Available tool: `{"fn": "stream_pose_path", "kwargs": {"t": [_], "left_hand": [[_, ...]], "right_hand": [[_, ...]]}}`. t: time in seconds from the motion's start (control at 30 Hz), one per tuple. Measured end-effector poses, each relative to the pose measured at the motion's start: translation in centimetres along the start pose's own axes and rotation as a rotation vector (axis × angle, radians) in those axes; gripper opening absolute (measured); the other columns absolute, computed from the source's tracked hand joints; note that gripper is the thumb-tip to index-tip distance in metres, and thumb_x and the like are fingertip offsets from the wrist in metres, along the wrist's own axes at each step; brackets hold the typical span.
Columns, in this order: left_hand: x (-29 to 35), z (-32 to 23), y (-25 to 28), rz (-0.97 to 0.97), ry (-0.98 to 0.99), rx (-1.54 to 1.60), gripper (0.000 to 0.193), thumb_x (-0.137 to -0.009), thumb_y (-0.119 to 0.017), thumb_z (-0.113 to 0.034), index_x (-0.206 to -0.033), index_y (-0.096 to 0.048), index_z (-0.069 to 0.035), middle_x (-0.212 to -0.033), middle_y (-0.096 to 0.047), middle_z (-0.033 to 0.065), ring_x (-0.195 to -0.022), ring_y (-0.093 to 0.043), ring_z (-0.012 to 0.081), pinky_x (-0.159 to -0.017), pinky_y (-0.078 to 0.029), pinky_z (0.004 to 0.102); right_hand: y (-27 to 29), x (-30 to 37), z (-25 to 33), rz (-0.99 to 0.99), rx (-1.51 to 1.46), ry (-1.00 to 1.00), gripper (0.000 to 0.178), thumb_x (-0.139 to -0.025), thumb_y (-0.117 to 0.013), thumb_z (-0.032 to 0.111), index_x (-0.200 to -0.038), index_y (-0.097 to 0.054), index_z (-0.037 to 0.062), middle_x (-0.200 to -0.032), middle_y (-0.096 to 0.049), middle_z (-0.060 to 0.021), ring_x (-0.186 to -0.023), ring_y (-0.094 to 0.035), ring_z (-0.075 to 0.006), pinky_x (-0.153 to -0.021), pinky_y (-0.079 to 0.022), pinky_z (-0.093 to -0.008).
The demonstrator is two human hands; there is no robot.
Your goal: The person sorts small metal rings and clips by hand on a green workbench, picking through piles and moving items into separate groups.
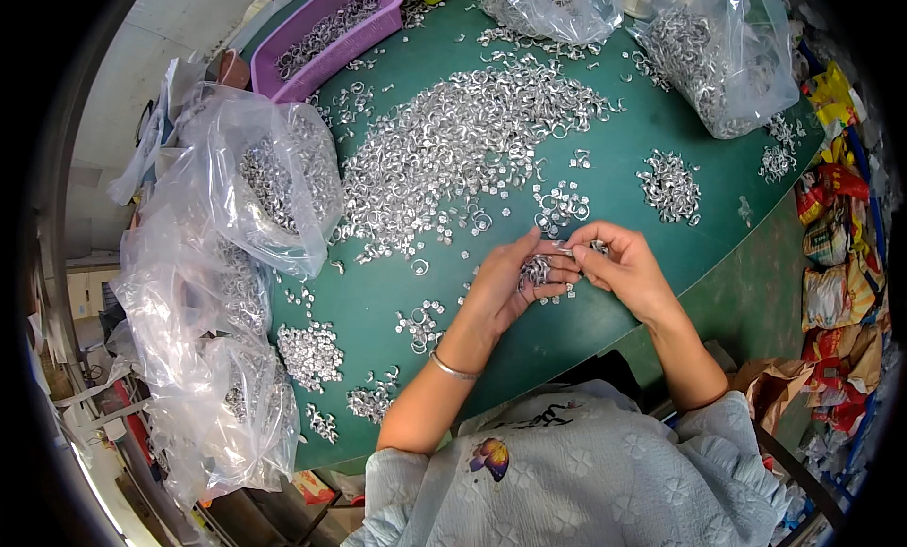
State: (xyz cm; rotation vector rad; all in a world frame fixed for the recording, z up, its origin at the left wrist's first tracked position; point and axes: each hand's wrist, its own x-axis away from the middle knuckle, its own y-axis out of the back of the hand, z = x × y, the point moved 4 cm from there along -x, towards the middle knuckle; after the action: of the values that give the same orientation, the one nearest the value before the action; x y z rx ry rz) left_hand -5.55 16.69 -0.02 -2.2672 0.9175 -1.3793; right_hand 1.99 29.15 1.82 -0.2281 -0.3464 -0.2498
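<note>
My left hand (505,278) is cupped over the table, with several small silver metal rings (537,269) lying in its palm and curled fingers. Close beside it, my right hand (624,268) pinches a small silver piece between thumb and fingertips, touching the left fingertips; its exact shape is too small to make out. Just beyond the hands lies a little cluster of silver rings and cube-like bits (564,205). A large heap of loose silver rings (453,136) spreads across the middle of the green table (605,330).
Clear plastic bags of silver parts stand at the left (274,183) and far right (713,70). A purple basket (326,37) of parts sits at the far left. Smaller piles lie at right (671,186) and near left (310,355). Colourful packages (831,292) line the right side.
</note>
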Motion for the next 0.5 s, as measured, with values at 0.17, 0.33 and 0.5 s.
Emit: {"fn": "stream_pose_path", "kwargs": {"t": [0.17,0.33,0.5], "left_hand": [[-0.4,0.4,0.5,0.081,-0.049,-0.007,0.036,-0.096,-0.044,-0.026,-0.1,-0.057,0.007,-0.082,-0.063,0.013,-0.07,-0.063,0.019,-0.062,-0.056,0.028],[0.4,0.9,0.5,0.033,-0.163,0.018,0.029,-0.094,-0.048,-0.023,-0.098,-0.058,0.004,-0.076,-0.059,0.0053,-0.061,-0.054,0.0086,-0.047,-0.041,0.0183],[1.7,0.7,0.1,-0.089,-0.376,-0.306,0.02,-0.089,-0.058,-0.018,-0.092,-0.062,0.001,-0.067,-0.052,-0.0025,-0.056,-0.043,0.0027,-0.045,-0.027,0.0156]], "right_hand": [[-0.1,0.3,1.5,0.153,0.112,0.194,0.023,-0.091,-0.046,0.008,-0.109,-0.057,-0.0009,-0.093,-0.06,-0.0073,-0.078,-0.054,-0.0136,-0.068,-0.044,-0.0251],[1.2,-0.1,0.3,0.161,-0.716,-0.006,0.031,-0.087,-0.042,0.0,-0.116,-0.049,-0.0107,-0.108,-0.057,-0.0196,-0.1,-0.057,-0.0275,-0.086,-0.046,-0.0376],[1.1,0.0,-0.6,0.112,-0.876,-0.063,0.036,-0.084,-0.043,-0.002,-0.119,-0.046,-0.0116,-0.115,-0.053,-0.0214,-0.113,-0.05,-0.0312,-0.097,-0.041,-0.041]]}}
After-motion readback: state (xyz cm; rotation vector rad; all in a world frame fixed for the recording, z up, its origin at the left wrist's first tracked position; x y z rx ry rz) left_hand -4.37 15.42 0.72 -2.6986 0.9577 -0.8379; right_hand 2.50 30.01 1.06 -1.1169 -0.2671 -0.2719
